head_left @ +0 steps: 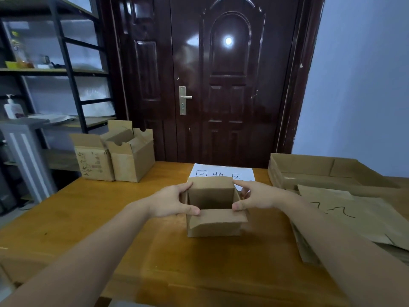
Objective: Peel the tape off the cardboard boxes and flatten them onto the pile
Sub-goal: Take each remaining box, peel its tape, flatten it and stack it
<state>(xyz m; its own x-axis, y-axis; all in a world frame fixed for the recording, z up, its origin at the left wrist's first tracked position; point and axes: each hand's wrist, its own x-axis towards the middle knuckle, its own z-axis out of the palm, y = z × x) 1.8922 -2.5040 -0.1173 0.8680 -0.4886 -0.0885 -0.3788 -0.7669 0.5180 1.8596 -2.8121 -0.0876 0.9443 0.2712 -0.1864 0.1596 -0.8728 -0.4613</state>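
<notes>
Small open box (213,207) mid-bench is gripped at opposite side walls by left hand (171,201) and right hand (254,197), thumbs on rim; judged light, thin-walled, easily collapsed by pushing opposite corners.

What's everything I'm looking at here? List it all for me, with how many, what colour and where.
small open box: 1, brown, table centre, held by both hands
open boxes: 2, brown, table's far left corner
flattened cardboard pile: 1 pile, brown, table's right side
shallow cardboard tray: 1, brown, far right, behind the pile
paper sheet: 1, white with handwriting, behind the held box
table: 1, orange-brown wood
door: 1, dark red-brown, behind the table
shelving rack: 1, black frame, left wall
pump bottle: 1, white, on the rack
left hand: grips the box's left wall
right hand: grips the box's right wall
</notes>
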